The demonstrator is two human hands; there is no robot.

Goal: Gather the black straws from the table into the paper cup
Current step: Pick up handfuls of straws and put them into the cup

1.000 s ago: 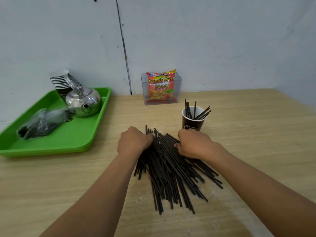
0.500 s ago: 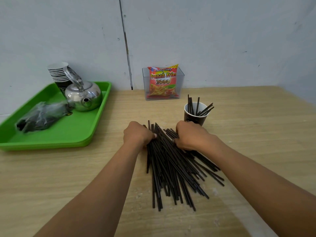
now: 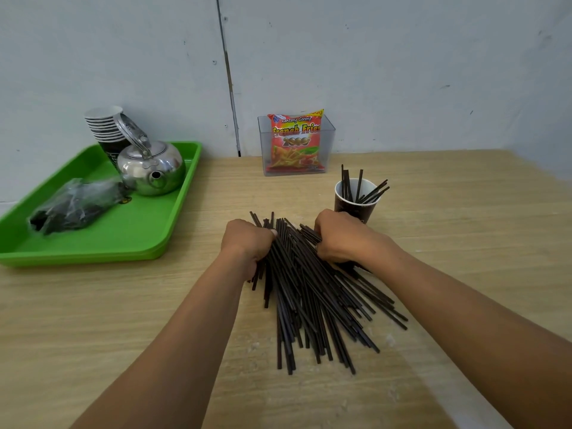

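Observation:
A loose pile of black straws (image 3: 309, 298) lies on the wooden table in front of me, fanning out toward the near edge. My left hand (image 3: 247, 243) grips the far left side of the pile with curled fingers. My right hand (image 3: 343, 239) grips the far right side the same way. Just behind my right hand stands a dark paper cup (image 3: 356, 202) with several black straws sticking out of it.
A green tray (image 3: 123, 236) at the left holds a steel kettle (image 3: 151, 168), a stack of paper cups (image 3: 105, 125) and a plastic-wrapped dark bundle (image 3: 74, 205). A clear box (image 3: 328, 140) with a snack packet stands by the back wall.
Both hands have squeezed the far ends of the straws closer together, so the pile is narrower at the top. The cup has not moved.

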